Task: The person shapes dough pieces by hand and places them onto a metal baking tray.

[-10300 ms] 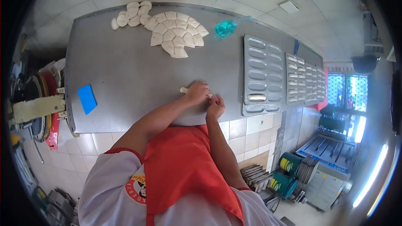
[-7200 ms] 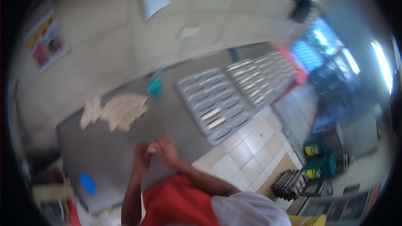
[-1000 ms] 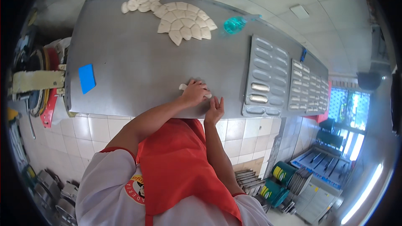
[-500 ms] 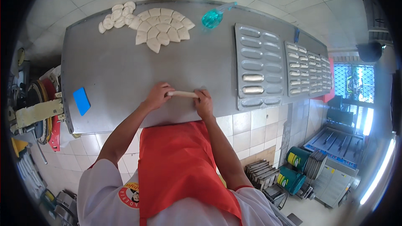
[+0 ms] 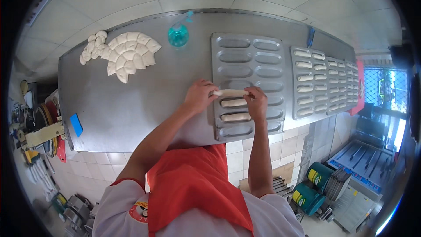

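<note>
A pale dough roll (image 5: 231, 93) is stretched level between my two hands, over the left column of a grey moulded baking pan (image 5: 233, 71). My left hand (image 5: 201, 95) pinches its left end at the pan's left edge. At the right end, the fingers of my right hand (image 5: 257, 99) close on the dough. Just nearer me, two shaped dough pieces lie in the pan's oval hollows, the closer one being a dough roll (image 5: 235, 117). The pan's other hollows hold no dough.
Cut dough portions (image 5: 131, 55) lie together at the far left beside rounded dough pieces (image 5: 93, 47). A green spray bottle (image 5: 178, 36) stands behind the pan. Filled pans (image 5: 307, 113) extend rightward along the metal table (image 5: 144, 105). A blue scraper (image 5: 76, 125) lies near the left edge.
Both hands have carried the dough roll rightward from the bare tabletop to above the pan. The whole view has shifted right, so the dough portions and bottle appear further left.
</note>
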`<state>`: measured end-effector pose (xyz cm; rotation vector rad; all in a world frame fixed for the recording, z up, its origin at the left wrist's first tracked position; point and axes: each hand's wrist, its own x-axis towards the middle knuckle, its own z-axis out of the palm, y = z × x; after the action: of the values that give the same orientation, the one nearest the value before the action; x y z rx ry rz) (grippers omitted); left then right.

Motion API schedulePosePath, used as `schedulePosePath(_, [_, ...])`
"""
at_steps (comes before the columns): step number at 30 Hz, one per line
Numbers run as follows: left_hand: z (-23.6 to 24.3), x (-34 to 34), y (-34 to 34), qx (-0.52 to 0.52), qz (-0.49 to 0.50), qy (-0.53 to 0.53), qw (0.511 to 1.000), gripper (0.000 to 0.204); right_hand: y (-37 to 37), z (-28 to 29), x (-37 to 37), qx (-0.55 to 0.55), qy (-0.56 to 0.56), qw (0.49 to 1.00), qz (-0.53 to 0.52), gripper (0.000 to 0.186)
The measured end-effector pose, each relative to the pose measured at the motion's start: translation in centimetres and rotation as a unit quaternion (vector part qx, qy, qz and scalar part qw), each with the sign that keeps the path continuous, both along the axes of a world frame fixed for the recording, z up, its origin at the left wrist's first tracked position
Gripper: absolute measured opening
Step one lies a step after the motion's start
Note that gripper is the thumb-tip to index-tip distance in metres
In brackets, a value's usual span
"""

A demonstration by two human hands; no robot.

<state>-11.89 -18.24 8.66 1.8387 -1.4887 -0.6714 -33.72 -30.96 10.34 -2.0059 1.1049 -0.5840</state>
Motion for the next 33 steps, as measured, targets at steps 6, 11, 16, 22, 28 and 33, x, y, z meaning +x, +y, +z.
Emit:
schedulePosePath(6, [-3.9, -3.3, -5.1, 0.026, 0.032, -0.062, 0.997, 0.021, -6.4, -3.4, -2.3, 0.063, 0.055, 0.995, 0.061, 0.02])
schedulePosePath(11, [-4.6, -2.8, -4.3, 0.012, 0.03, -0.1, 0.994, 0.025, -6.5, -5.3, -3.0, -0.061, 0.062, 0.991, 0.103, 0.023])
schedulePosePath(16, [-3.0, -2.0, -4.4, 0.028, -0.02, -0.113, 0.993, 0.035, -7.4, -5.7, -3.5, 0.002, 0.063, 0.989, 0.133, 0.03])
schedulePosePath(22, [-4.3, 8.2, 0.4, 0.126, 0.267, -0.175, 0.939, 0.04, -6.8, -2.5, -4.6, -0.003, 0.036, 0.994, 0.101, 0.043])
schedulePosePath(28, [-3.6, 19.5, 2.2, 0.177, 0.277, -0.301, 0.895, 0.038, -1.8, -0.6, -2.3, 0.032, 0.022, 0.997, 0.062, 0.037])
schedulePosePath(33, [4.0, 18.1, -0.1, 0.22, 0.121, 0.029, 0.967, 0.032, 4.7, 1.0, 4.9, 0.06, -0.102, 0.988, 0.104, 0.039])
